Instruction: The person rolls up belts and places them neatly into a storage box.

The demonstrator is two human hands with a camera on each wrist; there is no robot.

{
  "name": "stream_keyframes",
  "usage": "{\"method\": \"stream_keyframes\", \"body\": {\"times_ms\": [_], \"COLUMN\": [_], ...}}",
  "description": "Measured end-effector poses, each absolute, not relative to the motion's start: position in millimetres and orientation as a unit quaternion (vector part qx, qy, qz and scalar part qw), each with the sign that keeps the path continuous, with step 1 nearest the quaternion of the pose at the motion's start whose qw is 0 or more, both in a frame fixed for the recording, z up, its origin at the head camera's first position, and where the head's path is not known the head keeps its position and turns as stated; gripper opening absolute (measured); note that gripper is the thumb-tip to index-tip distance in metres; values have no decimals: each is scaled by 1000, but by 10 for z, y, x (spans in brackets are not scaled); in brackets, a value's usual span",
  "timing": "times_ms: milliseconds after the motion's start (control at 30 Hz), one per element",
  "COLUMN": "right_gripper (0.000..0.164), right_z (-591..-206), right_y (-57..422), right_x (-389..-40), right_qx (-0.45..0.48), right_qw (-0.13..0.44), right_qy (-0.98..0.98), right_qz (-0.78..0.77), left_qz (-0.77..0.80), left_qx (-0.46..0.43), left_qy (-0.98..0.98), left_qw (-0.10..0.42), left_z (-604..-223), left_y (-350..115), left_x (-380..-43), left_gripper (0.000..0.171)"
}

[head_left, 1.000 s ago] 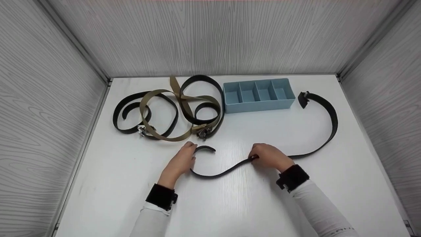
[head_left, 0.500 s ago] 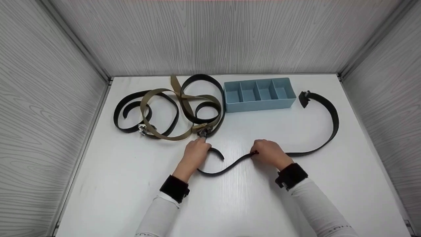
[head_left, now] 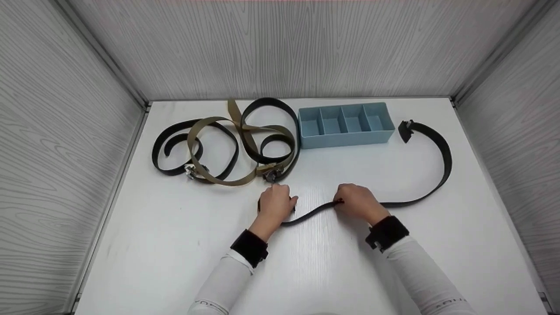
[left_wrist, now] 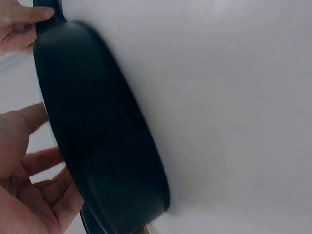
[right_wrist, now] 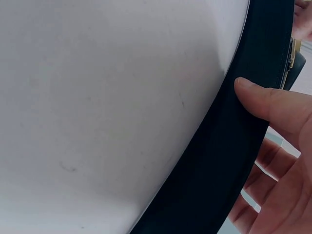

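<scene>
A black belt stands on its edge on the white table, running from my left hand past my right hand and around to its buckle at the right. With thumb and fingers, my right hand pinches the strap from above, as the right wrist view shows on the belt. My left hand is at the strap's curled tail end, mostly covering it in the head view. In the left wrist view its fingers reach behind the curved belt, gripping it at the upper edge.
A blue four-slot tray, or divided box, stands at the back. Left of it, several belts lie in overlapping loops: a black belt with a silver buckle, a tan belt, and another black belt. Grey walls enclose the table.
My left hand has moved rightward toward my right hand, curling the belt's tail end in with it. The right hand has stayed nearly in place on the strap.
</scene>
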State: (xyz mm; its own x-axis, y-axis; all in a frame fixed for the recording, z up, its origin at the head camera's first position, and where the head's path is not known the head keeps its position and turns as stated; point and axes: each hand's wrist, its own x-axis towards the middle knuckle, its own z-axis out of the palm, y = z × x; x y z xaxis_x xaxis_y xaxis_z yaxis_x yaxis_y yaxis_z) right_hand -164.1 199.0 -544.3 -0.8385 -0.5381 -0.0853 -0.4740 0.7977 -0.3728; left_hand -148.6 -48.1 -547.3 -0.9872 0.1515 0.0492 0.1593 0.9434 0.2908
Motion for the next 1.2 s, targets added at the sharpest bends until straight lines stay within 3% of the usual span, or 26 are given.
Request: {"method": "stream_keyframes", "body": {"times_ms": [133,333,500,600,800,1000,1200], "right_gripper": [8,11,14,15,14,13,12], "right_z": [-5450,-5439,-5460,-5469,-5479,-5476,-5478], "right_y": [2026,2113,2148,2153,2173,2254,2363], "right_x": [-1655,-1671,-1679,-1683,-1709,-1773,-1841], "right_qx": [-266,-255,-262,-265,-270,-261,-247], "right_qw": [95,93,88,85,78,79,69], "right_qy": [944,945,943,942,941,945,950], "right_qz": [-174,-182,-188,-188,-186,-180,-176], "left_qz": [-170,-197,-239,-232,-184,-154,-157], "left_qx": [-106,-130,-86,-98,-194,-322,-364], "left_qy": [-980,-971,-967,-968,-963,-934,-918], "left_qw": [4,-28,-10,-6,-28,-31,-15], "left_z": [-5485,-5480,-5480,-5500,-5513,-5515,-5541], "left_y": [-438,-474,-494,-500,-565,-680,-826], "left_x": [-1471,-1440,-1412,-1392,-1373,-1387,-1436], "left_gripper": [9,44,10,12,23,19,16]}}
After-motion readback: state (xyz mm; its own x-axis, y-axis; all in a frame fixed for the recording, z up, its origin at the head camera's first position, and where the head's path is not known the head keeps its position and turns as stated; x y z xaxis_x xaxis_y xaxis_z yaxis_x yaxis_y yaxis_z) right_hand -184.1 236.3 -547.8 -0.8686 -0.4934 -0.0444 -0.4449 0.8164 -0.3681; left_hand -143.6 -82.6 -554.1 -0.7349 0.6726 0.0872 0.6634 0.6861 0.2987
